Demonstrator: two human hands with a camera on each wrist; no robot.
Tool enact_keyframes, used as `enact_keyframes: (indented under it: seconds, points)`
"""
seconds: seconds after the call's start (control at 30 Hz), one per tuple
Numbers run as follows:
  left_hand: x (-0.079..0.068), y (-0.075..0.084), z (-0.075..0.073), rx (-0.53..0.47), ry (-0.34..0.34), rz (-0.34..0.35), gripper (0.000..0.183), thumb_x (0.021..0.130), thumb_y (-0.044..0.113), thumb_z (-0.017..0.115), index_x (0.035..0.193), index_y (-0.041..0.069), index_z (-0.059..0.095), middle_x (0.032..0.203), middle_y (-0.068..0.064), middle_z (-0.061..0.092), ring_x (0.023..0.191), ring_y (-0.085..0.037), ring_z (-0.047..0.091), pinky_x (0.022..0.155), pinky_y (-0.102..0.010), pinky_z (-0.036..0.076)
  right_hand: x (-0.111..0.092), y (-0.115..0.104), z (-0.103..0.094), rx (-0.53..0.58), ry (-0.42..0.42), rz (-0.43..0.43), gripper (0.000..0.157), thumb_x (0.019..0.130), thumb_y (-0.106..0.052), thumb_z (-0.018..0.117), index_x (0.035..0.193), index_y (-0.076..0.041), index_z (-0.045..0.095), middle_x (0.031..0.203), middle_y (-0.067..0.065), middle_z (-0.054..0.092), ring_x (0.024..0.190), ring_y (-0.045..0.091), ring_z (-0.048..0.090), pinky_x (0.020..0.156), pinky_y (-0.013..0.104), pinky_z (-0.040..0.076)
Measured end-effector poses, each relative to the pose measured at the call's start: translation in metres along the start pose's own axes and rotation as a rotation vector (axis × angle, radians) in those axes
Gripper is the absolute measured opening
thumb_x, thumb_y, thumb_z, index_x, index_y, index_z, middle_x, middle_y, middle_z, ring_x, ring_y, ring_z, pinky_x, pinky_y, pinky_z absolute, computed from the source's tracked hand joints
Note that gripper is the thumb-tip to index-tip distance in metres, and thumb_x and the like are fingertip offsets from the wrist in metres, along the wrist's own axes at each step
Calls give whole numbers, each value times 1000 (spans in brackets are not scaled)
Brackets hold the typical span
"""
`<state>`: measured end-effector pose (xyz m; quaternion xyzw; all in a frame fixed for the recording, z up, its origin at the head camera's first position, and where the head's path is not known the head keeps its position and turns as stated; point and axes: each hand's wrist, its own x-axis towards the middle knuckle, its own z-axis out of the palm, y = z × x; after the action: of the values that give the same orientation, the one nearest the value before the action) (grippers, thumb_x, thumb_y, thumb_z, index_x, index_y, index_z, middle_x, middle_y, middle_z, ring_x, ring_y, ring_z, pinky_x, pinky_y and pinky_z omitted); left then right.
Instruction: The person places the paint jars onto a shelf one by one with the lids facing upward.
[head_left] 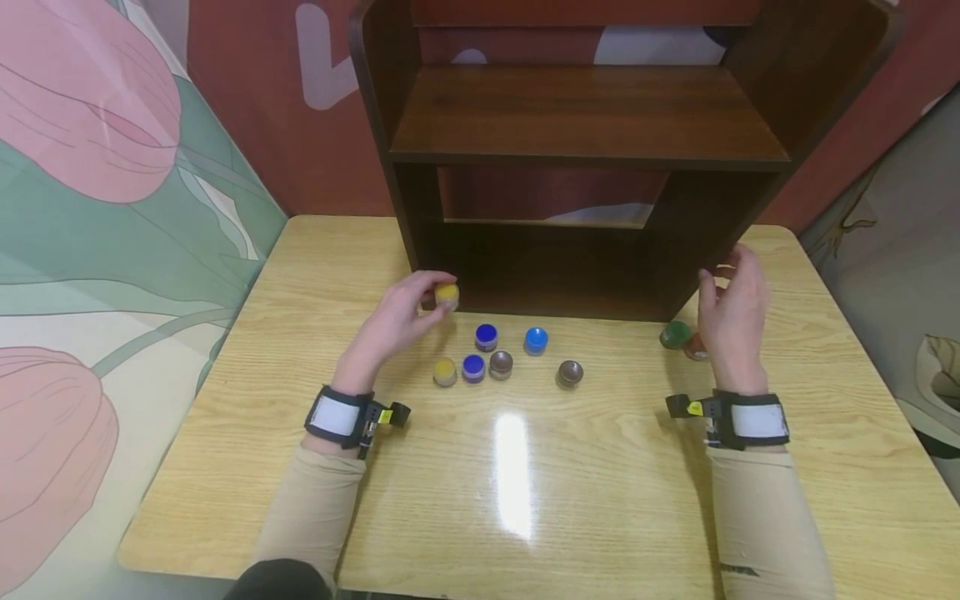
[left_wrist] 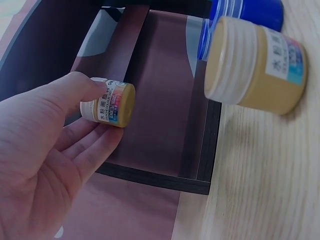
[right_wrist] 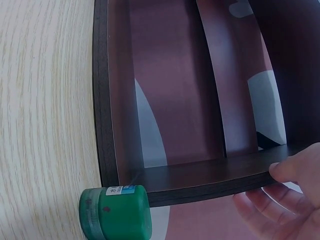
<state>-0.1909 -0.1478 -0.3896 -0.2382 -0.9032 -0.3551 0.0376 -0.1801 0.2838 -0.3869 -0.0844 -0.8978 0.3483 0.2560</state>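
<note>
In the head view my left hand [head_left: 392,321] pinches a small yellow paint jar [head_left: 447,297] at the shelf's lower left front corner. The left wrist view shows that jar [left_wrist: 116,106] with its printed label, held between thumb and fingers. My right hand [head_left: 735,321] grips the right side panel of the dark brown shelf [head_left: 585,158]. In the right wrist view the thumb lies on the panel's front edge [right_wrist: 220,192] and the fingers are on its outer side. A green paint jar [head_left: 676,335] and a reddish-brown jar [head_left: 696,347], partly hidden, stand beside that hand.
Before the shelf on the wooden table [head_left: 600,483] stand another yellow jar [head_left: 445,372], two dark blue jars [head_left: 486,337], a light blue jar [head_left: 536,341] and two brown jars [head_left: 570,374]. Painted walls [head_left: 300,150] border the table at the back and left.
</note>
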Motion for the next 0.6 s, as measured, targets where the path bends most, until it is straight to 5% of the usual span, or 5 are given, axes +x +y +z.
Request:
enact_keyframes:
  seconds: [0.23,0.4,0.6]
  points:
    - [0,1,-1,6,19,41,37,96,16,66,132,12,61,125,-8,64,97,-31,63,82,-41,54,0,0,0,-1,6,-7,46,103,-24,51,146,-14,42,138,12,56,120,27,59,92,44,52]
    - [0,2,-2,8,38,62,35,96,16,66,131,12,62,127,-7,64,93,-30,62,76,-32,50,0,0,0,-6,13,-17,45,103,-24,51,145,-13,42,136,13,57,119,27,59,88,32,49]
    - [-1,4,-4,1,58,68,36,96,16,65,132,14,62,135,-7,62,95,-25,62,77,-31,51,0,0,0,-6,15,-23,45,103,-23,51,145,-11,43,135,14,57,119,29,59,86,33,48]
